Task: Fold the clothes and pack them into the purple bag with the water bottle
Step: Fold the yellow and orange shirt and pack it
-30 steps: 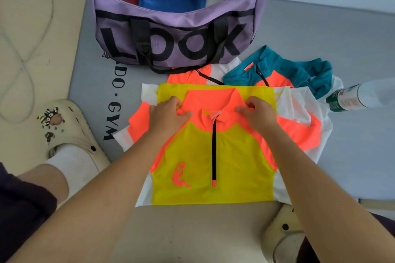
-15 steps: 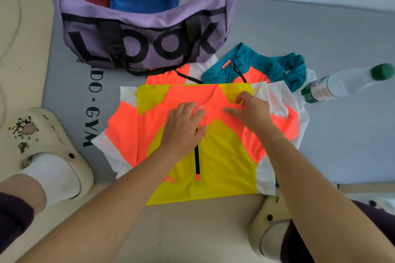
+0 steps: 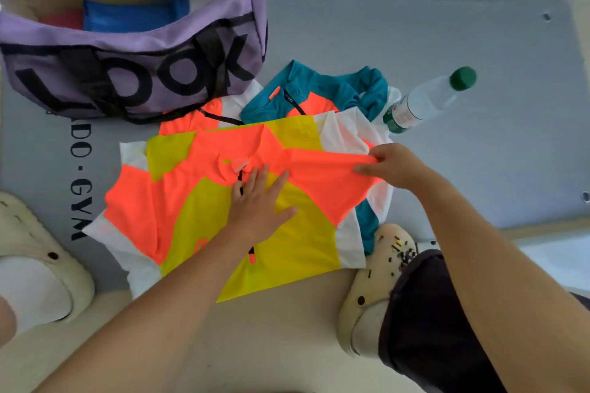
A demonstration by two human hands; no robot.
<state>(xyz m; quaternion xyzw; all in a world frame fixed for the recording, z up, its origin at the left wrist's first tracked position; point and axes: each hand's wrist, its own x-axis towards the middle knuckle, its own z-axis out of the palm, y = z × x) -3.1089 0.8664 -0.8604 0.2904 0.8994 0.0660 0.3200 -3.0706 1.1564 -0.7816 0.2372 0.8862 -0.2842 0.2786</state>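
Yellow jersey [image 3: 287,252] overlaps teal jersey [image 3: 319,86], beside water bottle [image 3: 424,102].

A grey foam mat [image 3: 447,105] printed with black letters is laid on the beige floor [image 3: 271,329]. Cream perforated clogs [image 3: 376,277] are seen at near left and right.

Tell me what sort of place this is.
Probably a gym or workout room floor: a grey mat printed with "GYM", a purple bag, bright sports jerseys and a water bottle.

bare forearms, cream clogs [image 3: 373,281], white socks [image 3: 32,287], dark shorts [image 3: 424,313]
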